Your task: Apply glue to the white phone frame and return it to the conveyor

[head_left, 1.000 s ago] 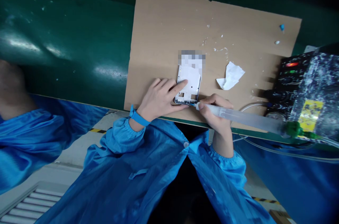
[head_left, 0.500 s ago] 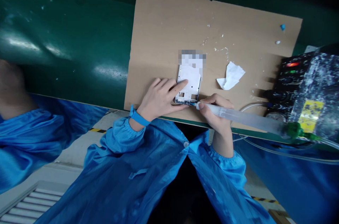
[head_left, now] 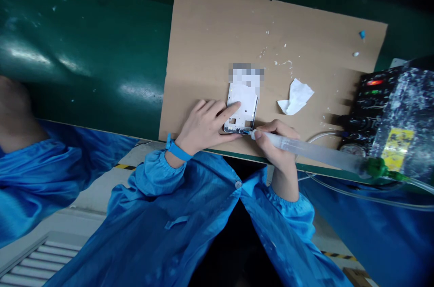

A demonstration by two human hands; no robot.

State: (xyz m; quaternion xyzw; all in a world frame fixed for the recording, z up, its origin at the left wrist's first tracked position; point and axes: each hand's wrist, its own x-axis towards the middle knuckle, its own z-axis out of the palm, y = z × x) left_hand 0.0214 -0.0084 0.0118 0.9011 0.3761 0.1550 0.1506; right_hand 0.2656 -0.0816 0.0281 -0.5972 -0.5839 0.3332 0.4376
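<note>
A silvery-white phone frame (head_left: pixel 249 102) lies flat on the cardboard, its far end hidden by a blurred patch. My left hand (head_left: pixel 205 126) steadies it, the index finger pressed on its face and the thumb along its near edge. A blue wristband (head_left: pixel 179 150) is on that wrist. Gripped like a pen in my right hand (head_left: pixel 276 142) is a translucent dispensing syringe (head_left: pixel 315 150). Its thin blue needle tip (head_left: pixel 247 133) is at the frame's near edge, by the right corner; whether it touches cannot be made out.
White residue specks mark the cardboard sheet (head_left: pixel 203 43). A crumpled white tissue (head_left: pixel 298 96) lies right of the frame. A stained dispenser box (head_left: pixel 386 115) with lit displays stands at the right, with clear tubing (head_left: pixel 366 199) nearby. At the left, another person's arm (head_left: pixel 20 119) reaches the green table (head_left: pixel 101 52).
</note>
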